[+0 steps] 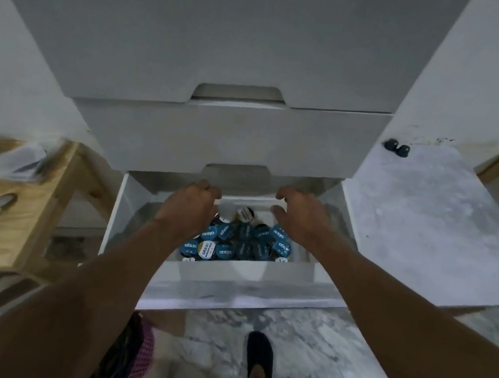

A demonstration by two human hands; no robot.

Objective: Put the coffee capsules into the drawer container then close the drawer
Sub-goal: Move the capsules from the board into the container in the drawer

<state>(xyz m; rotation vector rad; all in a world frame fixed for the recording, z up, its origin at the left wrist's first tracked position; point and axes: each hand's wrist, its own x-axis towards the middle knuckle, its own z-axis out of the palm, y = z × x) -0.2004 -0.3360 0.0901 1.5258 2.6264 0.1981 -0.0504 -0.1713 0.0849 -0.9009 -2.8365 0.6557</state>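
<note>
Grey-veined marble floor (299, 342) spreads below an open white drawer (244, 282) of blue-lidded coffee capsules (225, 232); left hand (188, 209) and right hand (300, 217) curl fingers at its back, grip unclear.

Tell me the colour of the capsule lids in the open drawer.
The lids are mostly blue with white lettering; head view shows it best.
</note>
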